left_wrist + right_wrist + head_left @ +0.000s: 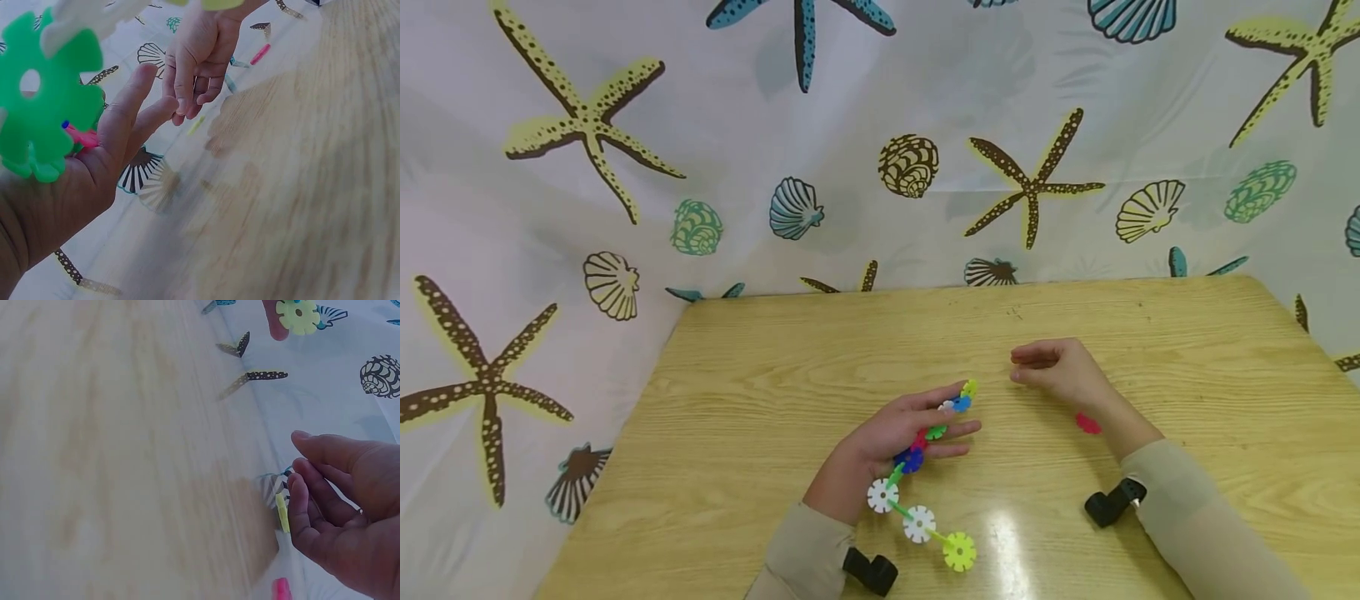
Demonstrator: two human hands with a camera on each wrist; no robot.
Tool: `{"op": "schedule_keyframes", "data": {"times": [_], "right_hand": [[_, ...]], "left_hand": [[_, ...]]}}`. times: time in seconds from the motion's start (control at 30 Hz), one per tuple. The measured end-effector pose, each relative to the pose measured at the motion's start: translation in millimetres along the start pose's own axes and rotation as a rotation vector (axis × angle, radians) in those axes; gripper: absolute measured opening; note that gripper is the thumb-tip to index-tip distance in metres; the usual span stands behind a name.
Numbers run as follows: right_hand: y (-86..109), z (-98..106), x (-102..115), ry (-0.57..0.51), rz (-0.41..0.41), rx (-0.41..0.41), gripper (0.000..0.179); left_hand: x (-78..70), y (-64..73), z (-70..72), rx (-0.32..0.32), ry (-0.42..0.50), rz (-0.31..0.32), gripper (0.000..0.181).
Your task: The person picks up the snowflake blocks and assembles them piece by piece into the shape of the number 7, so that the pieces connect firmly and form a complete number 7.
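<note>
My left hand (891, 429) holds a chain of interlocking notched plastic discs (919, 524) between thumb and index finger, the other fingers spread. Yellow, blue, white, green, red and dark blue discs make up the chain. Its lower end trails past the wrist to a yellow disc (959, 552). A large green disc (50, 94) fills the corner of the left wrist view. To the right, my right hand (1063, 371) hovers over the table with loosely bent fingers and nothing visible between them. A loose yellow disc (282, 512) shows edge-on beside its fingers in the right wrist view, hidden in the head view.
A loose pink disc (1087, 423) lies on the wooden table (775, 350) by the right wrist. Behind the table hangs a white cloth (850, 125) printed with starfish and shells. Each sleeve carries a black wrist camera (871, 572).
</note>
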State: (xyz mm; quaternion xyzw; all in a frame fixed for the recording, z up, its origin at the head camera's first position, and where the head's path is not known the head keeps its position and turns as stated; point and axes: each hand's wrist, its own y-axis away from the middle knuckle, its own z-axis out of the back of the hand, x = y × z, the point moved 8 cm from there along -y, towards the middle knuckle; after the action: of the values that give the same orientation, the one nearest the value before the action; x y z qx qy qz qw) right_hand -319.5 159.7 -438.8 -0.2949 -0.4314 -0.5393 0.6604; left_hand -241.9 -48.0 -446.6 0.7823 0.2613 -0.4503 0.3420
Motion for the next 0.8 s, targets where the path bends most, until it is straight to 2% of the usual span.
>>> {"op": "schedule_keyframes", "data": {"times": [0.27,0.43,0.8], "right_hand": [[-8.5,10,-5,0.044,-0.030,-0.039,0.042],[-11.8,20,-2,0.109,-0.014,-0.054,0.040],[-19.8,25,-2,0.186,-0.006,-0.046,0.041]], "left_hand": [[-1.1,1.9,-0.5,0.002,-0.004,-0.004,0.048],[-3.6,2.5,-1.3,0.011,0.002,-0.013,0.048],[-4.6,3.3,-1.3,0.008,0.004,-0.019,0.048]]}}
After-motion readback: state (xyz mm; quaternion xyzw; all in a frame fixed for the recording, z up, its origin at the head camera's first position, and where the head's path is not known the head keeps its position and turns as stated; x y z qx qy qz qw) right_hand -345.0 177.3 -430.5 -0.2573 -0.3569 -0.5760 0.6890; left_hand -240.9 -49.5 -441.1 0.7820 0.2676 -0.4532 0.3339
